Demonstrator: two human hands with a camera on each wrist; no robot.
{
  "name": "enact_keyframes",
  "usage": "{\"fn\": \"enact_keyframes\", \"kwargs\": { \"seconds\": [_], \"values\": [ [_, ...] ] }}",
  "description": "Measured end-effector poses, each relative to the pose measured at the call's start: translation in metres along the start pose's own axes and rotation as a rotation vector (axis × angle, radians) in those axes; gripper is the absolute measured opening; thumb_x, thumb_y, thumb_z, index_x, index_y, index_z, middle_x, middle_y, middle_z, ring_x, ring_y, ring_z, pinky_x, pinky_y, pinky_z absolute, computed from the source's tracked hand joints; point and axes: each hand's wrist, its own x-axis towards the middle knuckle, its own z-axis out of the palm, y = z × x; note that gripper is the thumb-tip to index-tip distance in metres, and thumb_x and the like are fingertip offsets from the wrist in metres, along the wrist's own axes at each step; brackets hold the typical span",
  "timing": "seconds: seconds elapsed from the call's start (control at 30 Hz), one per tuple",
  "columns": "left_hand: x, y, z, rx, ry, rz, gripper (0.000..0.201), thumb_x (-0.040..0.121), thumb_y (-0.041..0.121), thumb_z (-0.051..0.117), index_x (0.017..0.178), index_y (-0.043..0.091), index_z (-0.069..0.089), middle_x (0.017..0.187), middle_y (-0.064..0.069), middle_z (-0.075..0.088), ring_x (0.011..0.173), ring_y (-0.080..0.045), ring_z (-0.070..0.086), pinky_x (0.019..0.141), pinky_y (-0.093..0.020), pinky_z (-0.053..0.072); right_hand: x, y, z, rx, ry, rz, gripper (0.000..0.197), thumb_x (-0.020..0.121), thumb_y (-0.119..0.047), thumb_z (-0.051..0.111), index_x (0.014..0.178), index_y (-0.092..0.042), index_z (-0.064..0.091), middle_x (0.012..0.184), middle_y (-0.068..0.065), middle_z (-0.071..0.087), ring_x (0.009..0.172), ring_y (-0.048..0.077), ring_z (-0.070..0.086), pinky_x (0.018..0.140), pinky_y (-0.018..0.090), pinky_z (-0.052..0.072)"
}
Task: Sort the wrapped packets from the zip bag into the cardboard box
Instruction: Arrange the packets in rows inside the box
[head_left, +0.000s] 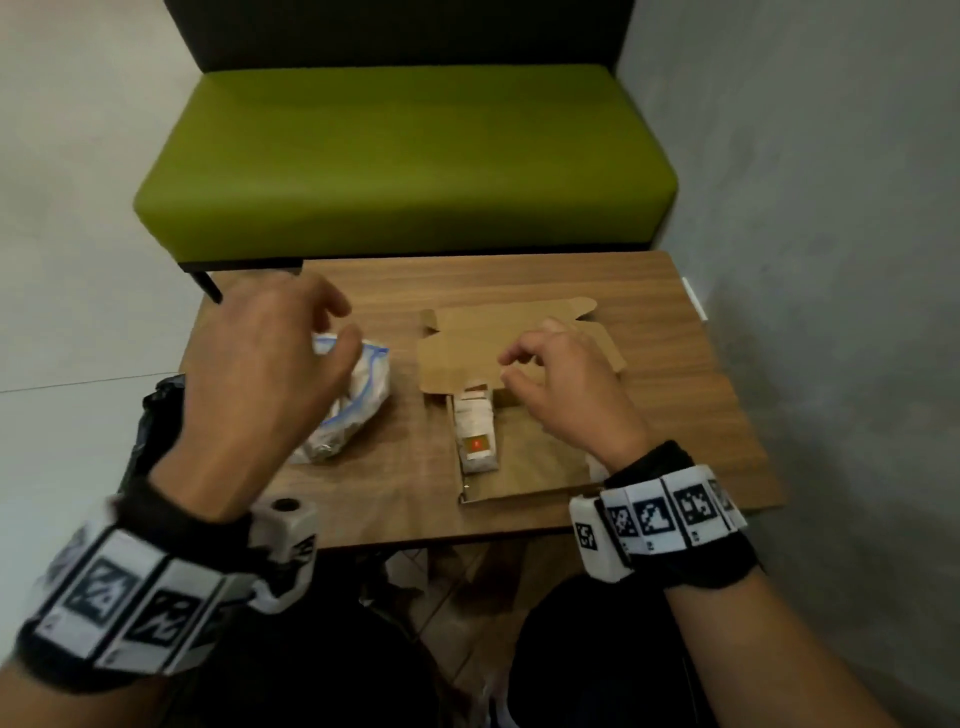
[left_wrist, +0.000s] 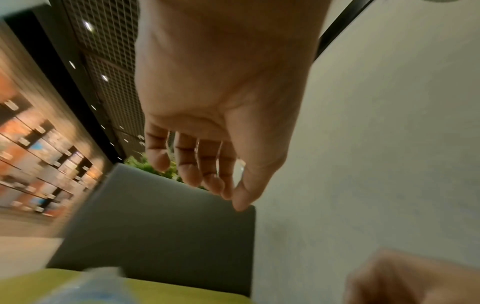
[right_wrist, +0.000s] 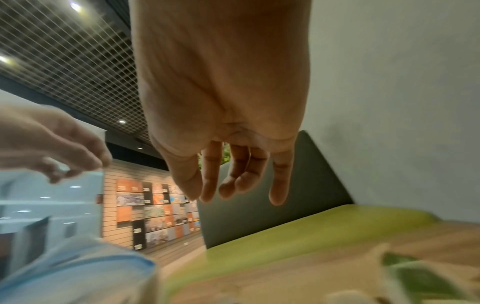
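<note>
Hovering above the zip bag (head_left: 353, 400), the left hand (head_left: 260, 364) has its fingers loosely curled and apart, and nothing is in it; the left wrist view confirms a bare palm. The right hand (head_left: 566, 384) hangs over the open cardboard box (head_left: 524, 467), fingers likewise loose and curled, holding nothing, thumb and forefinger near each other but not pinching anything that shows. Neither hand touches its target as far as the head view lets me tell.

One wrapped packet (head_left: 478, 436) already lies in the box along its left wall, with an orange mark on its label. The bag, clear plastic with a blue zip line, lies on the wooden surface (head_left: 675, 415) just left of the box and looks lumpy with more packets inside, so I judge the sorting is at an early stage. The box lid (head_left: 493, 343) stands folded back toward the green bench (head_left: 405, 161).

Risks from here, as I read them: the bag is limp and slippery, so reaching in with one hand while nothing steadies it could drag the whole bag along or tip several packets out at once. The bag also lies toward the left edge of the surface, so a careless pull could send it to the floor. A packet dropped crosswise over the first one would waste room in the shallow box.
</note>
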Motion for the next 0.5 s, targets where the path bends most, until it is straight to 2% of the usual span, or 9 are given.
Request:
{"fn": "enact_keyframes", "kwargs": {
  "seconds": [0.03, 0.1, 0.23, 0.3, 0.37, 0.5],
  "values": [
    [-0.001, -0.021, -0.002, 0.036, -0.024, -0.013, 0.011, 0.083, 0.024, 0.068, 0.093, 0.021, 0.067, 0.095, -0.002, 0.063, 0.091, -0.030, 0.057, 0.074, -0.040, 0.043, 0.001, -0.015, 0.007, 0.006, 0.008, -0.054, 0.018, 0.094, -0.031, 0.061, 0.109, -0.025, 0.069, 0.104, -0.005, 0.053, 0.104, 0.009, 0.045, 0.085, 0.028, 0.042],
    [-0.005, -0.053, -0.003, 0.091, -0.121, -0.048, 0.011, 0.081, 0.021, 0.072, 0.090, 0.024, 0.067, 0.113, -0.008, 0.058, 0.108, -0.036, 0.051, 0.084, -0.048, 0.041, 0.002, -0.043, 0.022, 0.049, 0.029, -0.160, 0.018, 0.094, -0.031, 0.062, 0.109, -0.025, 0.070, 0.108, -0.003, 0.050, 0.111, 0.014, 0.043, 0.088, 0.032, 0.042],
    [-0.021, -0.087, 0.011, 0.142, -0.276, -0.037, 0.010, 0.081, 0.028, 0.074, 0.089, 0.034, 0.070, 0.136, -0.006, 0.054, 0.116, -0.033, 0.055, 0.087, -0.051, 0.047, 0.010, -0.088, 0.051, 0.012, -0.004, -0.267, 0.024, 0.095, -0.034, 0.059, 0.115, -0.029, 0.070, 0.133, 0.001, 0.047, 0.128, 0.020, 0.036, 0.098, 0.040, 0.039],
    [-0.026, -0.092, 0.021, 0.132, -0.273, -0.051, 0.006, 0.084, 0.035, 0.068, 0.090, 0.036, 0.071, 0.135, -0.002, 0.057, 0.109, -0.030, 0.061, 0.083, -0.050, 0.051, 0.018, -0.102, 0.063, -0.049, -0.036, -0.247, 0.025, 0.096, -0.041, 0.056, 0.114, -0.032, 0.071, 0.144, 0.001, 0.042, 0.134, 0.021, 0.031, 0.105, 0.044, 0.034],
    [-0.029, -0.090, 0.032, 0.117, -0.240, -0.087, 0.014, 0.088, 0.041, 0.060, 0.091, 0.034, 0.072, 0.130, 0.004, 0.061, 0.104, -0.026, 0.063, 0.082, -0.047, 0.050, 0.027, -0.111, 0.074, -0.146, -0.069, -0.204, 0.029, 0.097, -0.048, 0.052, 0.109, -0.032, 0.073, 0.149, 0.002, 0.039, 0.137, 0.024, 0.029, 0.110, 0.048, 0.029],
    [-0.031, -0.078, 0.046, 0.134, -0.225, -0.168, 0.024, 0.090, 0.045, 0.059, 0.102, 0.031, 0.074, 0.129, 0.004, 0.062, 0.112, -0.022, 0.059, 0.087, -0.043, 0.037, 0.038, -0.119, 0.091, -0.412, -0.155, -0.113, 0.040, 0.095, -0.055, 0.049, 0.101, -0.024, 0.074, 0.148, 0.006, 0.043, 0.133, 0.031, 0.035, 0.106, 0.056, 0.028]
  ]
}}
